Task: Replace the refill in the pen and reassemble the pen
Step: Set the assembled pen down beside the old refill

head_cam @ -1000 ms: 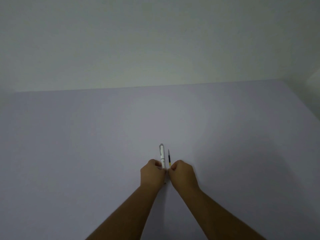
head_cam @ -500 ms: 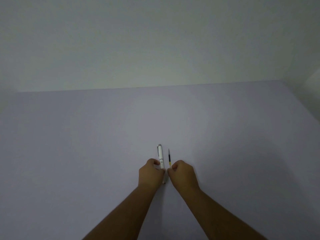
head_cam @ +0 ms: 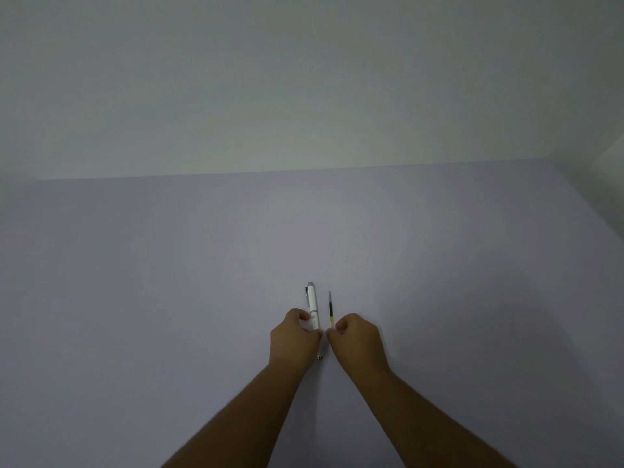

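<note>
On the lilac worktop (head_cam: 169,298) my left hand (head_cam: 293,341) grips the white pen (head_cam: 313,304) around its barrel, long axis running away from me, clip end far. Just right of the pen, my right hand (head_cam: 358,341) pinches the refill (head_cam: 331,309), parallel, tip pointing away.

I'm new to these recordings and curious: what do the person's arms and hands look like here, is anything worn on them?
Both arms are bare from the bottom edge of the picture up to the hands: no sleeves show. The left hand and right hand wear no gloves, and no watch, bracelet or ring can be seen. The light is dim, so small details could be missed.
</note>
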The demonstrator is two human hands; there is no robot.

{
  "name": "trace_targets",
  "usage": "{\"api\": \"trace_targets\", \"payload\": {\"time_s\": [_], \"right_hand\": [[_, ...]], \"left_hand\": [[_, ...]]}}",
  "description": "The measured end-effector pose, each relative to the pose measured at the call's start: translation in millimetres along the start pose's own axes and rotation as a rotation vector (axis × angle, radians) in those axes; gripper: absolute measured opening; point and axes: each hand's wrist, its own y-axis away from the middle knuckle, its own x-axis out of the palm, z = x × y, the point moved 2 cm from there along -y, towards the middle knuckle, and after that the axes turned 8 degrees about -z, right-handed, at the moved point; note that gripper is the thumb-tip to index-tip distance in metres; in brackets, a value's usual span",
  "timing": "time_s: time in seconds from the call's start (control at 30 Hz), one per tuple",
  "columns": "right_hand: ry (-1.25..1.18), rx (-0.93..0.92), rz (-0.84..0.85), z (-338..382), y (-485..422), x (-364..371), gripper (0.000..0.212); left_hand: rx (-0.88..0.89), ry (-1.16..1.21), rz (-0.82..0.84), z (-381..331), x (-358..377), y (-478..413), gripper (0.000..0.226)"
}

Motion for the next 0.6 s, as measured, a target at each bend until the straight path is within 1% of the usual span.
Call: {"api": "trace_targets", "payload": {"time_s": [0.6], "right_hand": [[-0.025,-0.005,-0.004,-2.9,-0.7,0.8,0.024]], "left_hand": [[0.006,-0.001,0.014,0.7,2.5,-2.6,0.031]]}}
